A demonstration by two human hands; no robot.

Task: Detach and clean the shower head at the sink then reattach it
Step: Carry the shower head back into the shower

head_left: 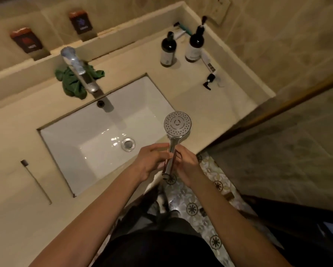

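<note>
Shower head (177, 123) upright, handle's long axis running toward me — my left hand (152, 160) and right hand (187, 164) both grip it. Sink (96, 135) lies to my left — I judge the left hand nearer.

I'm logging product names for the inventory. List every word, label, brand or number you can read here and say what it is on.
No text here can be read.
Left wall packet: pale marks under a red emblem, blurred.
Right wall packet: pale marks under a purple emblem, blurred.
Left dark bottle: label print too small.
Pump bottle: label print too small.
Tube on the counter: print too small.
Shower head: no lettering visible.
</note>
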